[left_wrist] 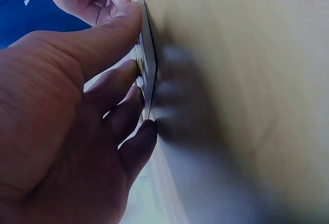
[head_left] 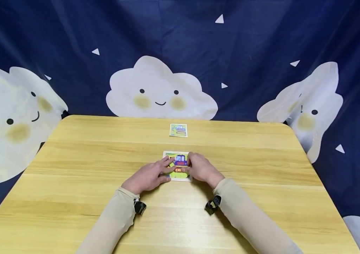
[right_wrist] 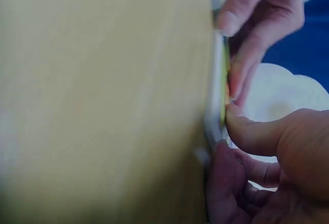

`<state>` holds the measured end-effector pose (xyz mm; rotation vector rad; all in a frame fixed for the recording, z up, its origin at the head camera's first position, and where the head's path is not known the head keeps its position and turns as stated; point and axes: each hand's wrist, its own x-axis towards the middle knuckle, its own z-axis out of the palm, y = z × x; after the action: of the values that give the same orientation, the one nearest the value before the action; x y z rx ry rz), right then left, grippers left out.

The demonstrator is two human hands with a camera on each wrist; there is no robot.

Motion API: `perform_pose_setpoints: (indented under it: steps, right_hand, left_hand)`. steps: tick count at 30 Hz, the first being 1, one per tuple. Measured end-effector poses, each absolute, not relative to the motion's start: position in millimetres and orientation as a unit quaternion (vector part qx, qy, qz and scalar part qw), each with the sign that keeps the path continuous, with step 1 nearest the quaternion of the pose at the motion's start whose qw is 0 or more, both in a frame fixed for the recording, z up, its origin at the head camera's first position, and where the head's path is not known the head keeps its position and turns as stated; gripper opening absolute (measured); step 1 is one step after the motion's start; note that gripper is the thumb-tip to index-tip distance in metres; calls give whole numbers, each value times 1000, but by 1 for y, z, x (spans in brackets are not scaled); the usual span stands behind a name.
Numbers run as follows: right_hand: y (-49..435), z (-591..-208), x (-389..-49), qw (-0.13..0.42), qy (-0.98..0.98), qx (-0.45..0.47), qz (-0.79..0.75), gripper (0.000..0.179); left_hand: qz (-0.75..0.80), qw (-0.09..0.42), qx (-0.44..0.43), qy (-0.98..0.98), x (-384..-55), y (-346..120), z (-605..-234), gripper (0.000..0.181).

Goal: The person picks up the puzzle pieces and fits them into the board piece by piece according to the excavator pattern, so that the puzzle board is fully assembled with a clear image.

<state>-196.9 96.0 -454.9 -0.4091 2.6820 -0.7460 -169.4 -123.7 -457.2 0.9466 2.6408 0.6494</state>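
A small picture puzzle board (head_left: 181,178) with a white border lies on the table in front of me, showing a blue and red vehicle on yellow-green. My left hand (head_left: 148,176) rests on its left side, fingers spread and fairly straight over the picture. At the opposite side my right hand (head_left: 202,169) grips the edge, its thumb on the picture and its fingers curled by the border. The left wrist view shows the board's thin edge (left_wrist: 149,44) beside the left thumb and fingertips. In the right wrist view, the right thumb (right_wrist: 252,131) presses at the board's face.
Farther back on the wooden table (head_left: 103,141) lies a small square card (head_left: 178,130) with a digger-like picture. Behind the table hangs a dark blue curtain (head_left: 246,42) with smiling white clouds. Each wrist wears a black strap device.
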Motion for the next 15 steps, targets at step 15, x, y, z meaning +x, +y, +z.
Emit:
perform_pose_setpoints:
  steps: [15]
  right_hand:
    - [122, -450, -193, 153, 917, -158, -332, 13]
  left_hand:
    - [204, 117, 324, 916, -170, -124, -453, 49]
